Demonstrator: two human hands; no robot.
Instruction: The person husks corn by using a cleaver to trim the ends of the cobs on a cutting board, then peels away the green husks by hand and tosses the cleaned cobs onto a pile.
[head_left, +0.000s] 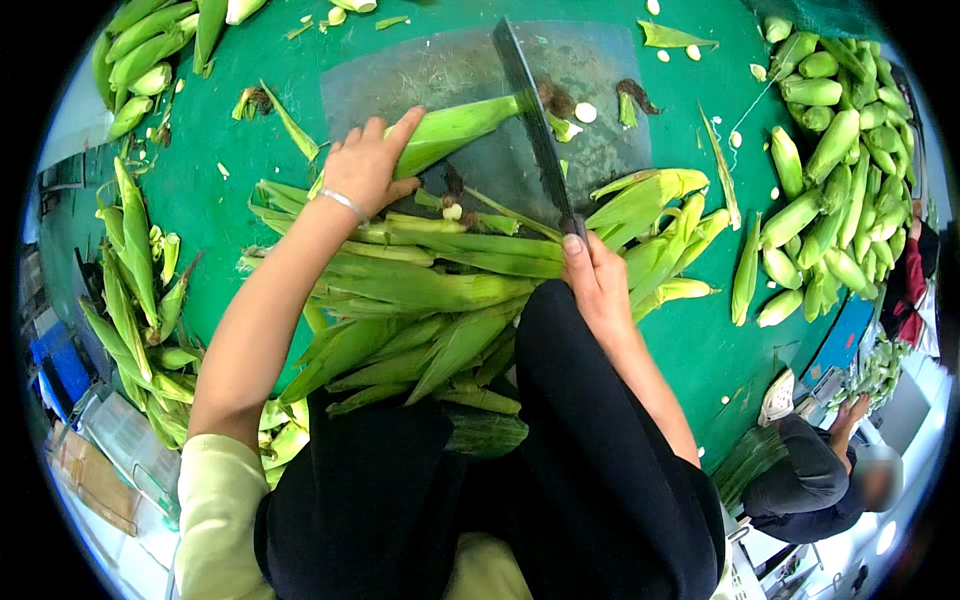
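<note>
My left hand (370, 168) is closed over one end of a green corn cob in its husk (455, 132). The cob lies slantwise on a grey, worn cutting mat (420, 75). In my right hand (597, 282) is the handle of a long, dark-bladed knife (535, 110). Its blade points away from me and meets the cob's right end, where brown silk (558, 100) lies just beyond. A heap of unhusked corn (430, 280) rests between my arms and against my legs. Cut tips and a pale round slice (585, 112) are scattered on the mat.
A large pile of trimmed green corn (840, 190) covers the right side of the green table (690, 120). More husked cobs (150, 60) lie at the far left, with leafy corn (140, 300) along the left edge. Another person (815, 470) sits at the lower right.
</note>
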